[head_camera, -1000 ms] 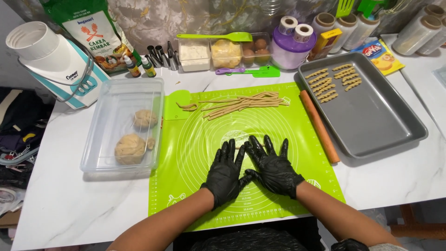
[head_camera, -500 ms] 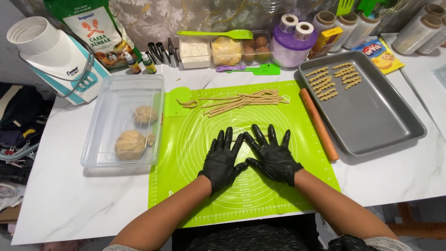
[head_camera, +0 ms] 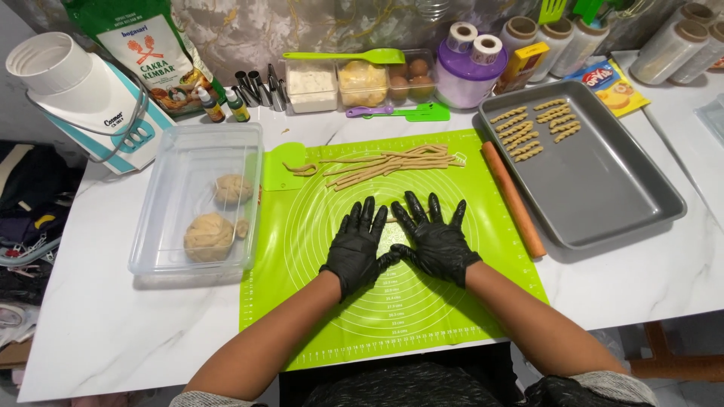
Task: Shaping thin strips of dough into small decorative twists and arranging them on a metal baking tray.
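Both my hands wear black gloves and lie palm-down, side by side, on the green silicone mat [head_camera: 317, 301]. My left hand [head_camera: 358, 245] and my right hand [head_camera: 436, 241] have their fingers spread and their thumbs touch. A thin bit of dough [head_camera: 391, 220] shows between the two hands; the rest of it is hidden under them. Beyond my fingertips a bundle of long rolled dough strands [head_camera: 392, 162] lies across the top of the mat.
At left a clear plastic box [head_camera: 162, 218] holds two dough balls [head_camera: 209, 236]. A wooden rolling pin [head_camera: 513, 200] lies along the mat's right edge, beside a grey baking tray [head_camera: 603, 196] with several twisted dough pieces [head_camera: 532, 128]. Containers, bottles and an appliance [head_camera: 83, 98] line the back.
Both hands have slid forward on the mat, away from my body, staying flat and together.
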